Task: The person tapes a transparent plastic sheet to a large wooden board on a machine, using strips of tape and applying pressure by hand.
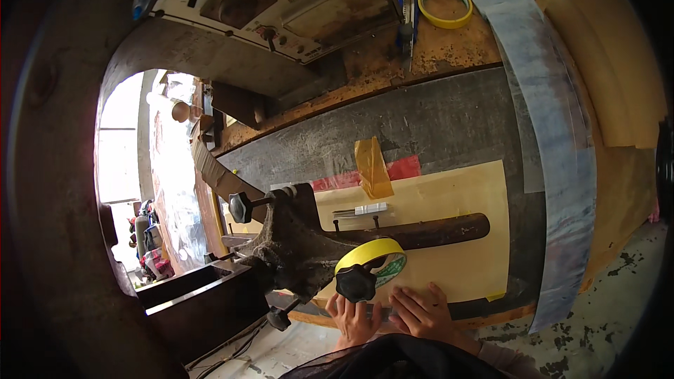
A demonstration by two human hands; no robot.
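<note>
My left hand point(353, 321) rests at the near edge of a tan sheet point(449, 200), its fingers a little apart; a black knob hides some of its tips. Beside it my right hand point(423, 314) lies with fingers stretched over the sheet's near edge. I see nothing held in either. Just above the hands, a yellow tape roll point(370, 249) hangs around the black knob point(356, 283) of a dark metal machine head point(291, 228). From that head a long dark bar point(442, 232) reaches right over the sheet. Brown tape point(373, 168) and red tape point(404, 168) lie along the sheet's far edge.
A control panel point(246, 10) with switches fills the top left. Behind the grey mat point(449, 109) lie a cutter knife point(408, 28) and another yellow tape roll point(445, 7). A bluish strip point(562, 168) and brown paper point(611, 63) run down the right side.
</note>
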